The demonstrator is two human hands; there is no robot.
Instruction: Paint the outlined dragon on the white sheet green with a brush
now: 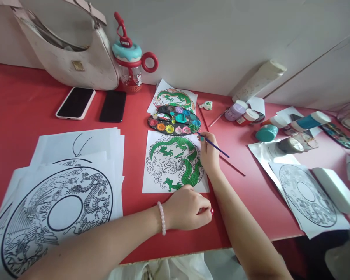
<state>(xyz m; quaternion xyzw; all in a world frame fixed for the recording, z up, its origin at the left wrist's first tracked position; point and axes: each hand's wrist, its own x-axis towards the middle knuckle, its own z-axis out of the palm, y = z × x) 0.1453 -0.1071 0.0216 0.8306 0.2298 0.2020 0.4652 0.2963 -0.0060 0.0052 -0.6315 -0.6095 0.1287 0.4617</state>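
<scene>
A thin dark-blue paintbrush (218, 149) is pinched in the fingers of my right hand (209, 153). Its tip rests in the green well at the right end of an oval paint palette (170, 119). Just below the palette lies a sheet with a dragon drawing (175, 165); the dragon's body is largely painted green, its head and clouds are white. My left hand (188, 209), with a pink bead bracelet (161, 217), is curled into a loose fist at the sheet's lower edge. Nothing shows in it. Behind the palette, partly covered, is another green-and-orange dragon picture (175, 99).
Line-drawing sheets (105, 146) are stacked at left. Two phones (76, 103), a red-handled cup (130, 74) and a white handbag (67, 66) stand behind. A second brush (233, 166), paint bottles (236, 111), crumpled tissue (206, 105) and more drawings (307, 198) lie right.
</scene>
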